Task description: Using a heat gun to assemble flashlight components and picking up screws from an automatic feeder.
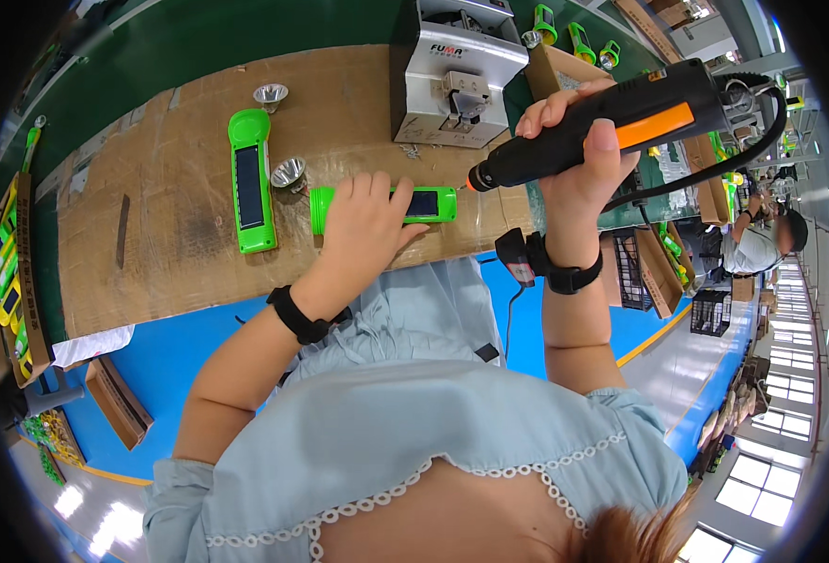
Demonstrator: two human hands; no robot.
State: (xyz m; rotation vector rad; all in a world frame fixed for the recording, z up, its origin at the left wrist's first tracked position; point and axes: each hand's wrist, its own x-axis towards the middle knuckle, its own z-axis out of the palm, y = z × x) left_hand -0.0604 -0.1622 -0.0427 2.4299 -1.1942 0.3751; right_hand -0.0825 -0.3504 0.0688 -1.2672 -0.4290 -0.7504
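Observation:
My left hand (368, 218) is wrapped over a green flashlight body (443, 204) with a dark solar panel, lying sideways on a cardboard sheet (180, 122). Its middle is hidden under my fingers. In my right hand (588, 155) is a black and orange electric screwdriver (612, 122), tilted so that its tip points down-left at the flashlight's right end. Whether the bit touches it I cannot tell. Left of my left hand lies a second green flashlight body (251, 183), lengthwise. Beside it are a silver reflector (289, 174) and another reflector (271, 95) farther back.
A metal screw-feeder machine (457, 75) stands at the back, with loose screws (411, 150) before it. The screwdriver's black cable (715, 169) loops at right. Boxes of green flashlights (15, 272) stand at far left, more at back right. A person (762, 239) works farther right.

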